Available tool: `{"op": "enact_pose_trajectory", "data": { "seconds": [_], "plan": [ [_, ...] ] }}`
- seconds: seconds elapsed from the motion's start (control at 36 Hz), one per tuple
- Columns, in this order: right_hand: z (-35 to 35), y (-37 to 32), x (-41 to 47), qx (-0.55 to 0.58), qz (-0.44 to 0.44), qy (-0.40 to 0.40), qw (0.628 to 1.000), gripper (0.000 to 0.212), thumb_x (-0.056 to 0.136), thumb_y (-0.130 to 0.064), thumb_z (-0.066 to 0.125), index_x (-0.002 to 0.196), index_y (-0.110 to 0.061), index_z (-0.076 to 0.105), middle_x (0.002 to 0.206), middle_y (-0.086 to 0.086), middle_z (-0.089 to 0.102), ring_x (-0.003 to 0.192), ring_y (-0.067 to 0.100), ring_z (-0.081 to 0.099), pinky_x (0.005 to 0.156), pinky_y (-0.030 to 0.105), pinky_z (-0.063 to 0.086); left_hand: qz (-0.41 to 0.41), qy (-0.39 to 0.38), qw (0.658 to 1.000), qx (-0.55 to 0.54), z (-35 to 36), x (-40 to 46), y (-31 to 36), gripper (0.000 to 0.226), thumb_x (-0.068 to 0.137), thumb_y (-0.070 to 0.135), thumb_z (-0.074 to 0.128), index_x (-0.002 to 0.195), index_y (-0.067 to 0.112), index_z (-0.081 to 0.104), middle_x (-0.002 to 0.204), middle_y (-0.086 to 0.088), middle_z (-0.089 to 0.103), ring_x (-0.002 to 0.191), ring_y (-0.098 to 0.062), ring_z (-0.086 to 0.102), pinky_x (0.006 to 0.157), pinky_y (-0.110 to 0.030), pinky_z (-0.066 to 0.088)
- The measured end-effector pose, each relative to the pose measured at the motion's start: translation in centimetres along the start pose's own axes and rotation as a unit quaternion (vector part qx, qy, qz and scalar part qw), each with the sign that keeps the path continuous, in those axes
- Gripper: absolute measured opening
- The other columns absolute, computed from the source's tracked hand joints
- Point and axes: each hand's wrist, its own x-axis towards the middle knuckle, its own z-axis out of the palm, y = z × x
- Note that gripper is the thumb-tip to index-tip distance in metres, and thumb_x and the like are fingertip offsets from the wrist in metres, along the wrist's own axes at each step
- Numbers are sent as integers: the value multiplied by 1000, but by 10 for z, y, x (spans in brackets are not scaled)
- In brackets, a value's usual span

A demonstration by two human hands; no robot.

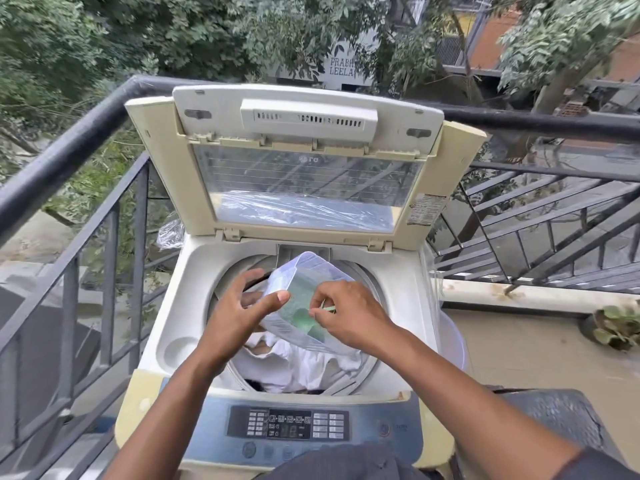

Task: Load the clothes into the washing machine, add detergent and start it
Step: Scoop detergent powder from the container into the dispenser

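head | clear tub (pixel 294 271): green scoop (pixel 304 320) | drum (pixel 374 289): white clothes (pixel 294 368)

Soft overcast daylight, sharp, edges bowed

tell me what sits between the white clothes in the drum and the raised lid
In the head view, a clear plastic detergent container held by both hands lies between the white clothes and the raised lid.

Daylit balcony: dark metal railing (pixel 86 129) from 9 to 3 o'clock, leafy trees (pixel 166 32) beyond, potted plant (pixel 614 325) at 3 o'clock.
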Motion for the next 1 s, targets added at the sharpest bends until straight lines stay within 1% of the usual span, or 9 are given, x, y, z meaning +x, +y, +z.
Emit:
{"op": "enact_pose_trajectory", "data": {
  "seconds": [0.11,0.17,0.28,0.47,0.61,0.72,0.81,0.92,1.0],
  "plan": [
    [5,5,6,22,-10,18,1000,18,95,-26,67,111,-31,73,116,-7,74,111,16,69,97,38,55,-7,-11,1000,-2,-6,0,0,88,59,69,79,137,32,60,111,27,76,100,-3,76,88,-48,65],
    [6,6,5,16,-25,50,998,22,95,-19,64,112,-30,72,111,-4,75,103,19,70,90,37,57,-11,-7,1000,-2,-9,0,1,88,59,69,78,137,30,62,110,28,76,98,-4,76,86,-48,65],
    [6,2,2,26,-111,157,981,15,93,-13,67,106,-20,69,87,5,76,79,28,70,68,41,57,-23,1,1000,-10,-12,0,-1,86,58,69,77,134,31,64,117,3,78,96,-13,78,87,-53,65],
    [14,-2,15,-53,-242,184,951,20,88,-8,67,102,-19,77,92,1,76,77,30,72,57,40,58,-28,-1,1000,-11,-10,-3,7,90,57,69,77,135,28,63,116,4,74,81,-13,79,78,-50,65],
    [15,-2,19,-229,-274,152,922,26,75,6,70,86,-18,72,78,-2,59,71,24,55,44,34,47,-32,6,999,-1,-13,-2,9,87,58,71,77,134,31,64,119,1,75,86,-15,77,81,-53,64],
    [8,-5,11,-244,-258,122,927,32,49,13,73,67,-11,61,61,1,45,57,23,45,43,25,21,-20,30,999,20,-18,-2,6,83,58,74,78,131,39,63,115,8,78,102,-13,77,82,-48,66],
    [9,-3,7,-218,-221,98,946,28,47,10,72,64,-9,64,57,1,46,55,22,45,50,23,4,-15,48,999,12,-21,-2,4,85,59,75,78,133,39,62,115,8,78,109,-11,74,86,-53,65],
    [15,1,8,-186,-184,80,962,22,74,-8,54,83,-11,73,68,2,57,69,28,61,51,28,34,-7,53,999,-6,-23,-4,0,79,61,74,77,131,41,62,121,6,76,116,-12,72,89,-53,63],
    [6,-7,5,-157,-215,107,958,15,76,-6,66,82,-15,77,67,2,62,64,26,63,51,30,51,-1,50,999,-20,-24,-5,-2,78,61,73,78,130,40,63,124,3,76,118,-17,72,92,-55,62]
  ]
}}
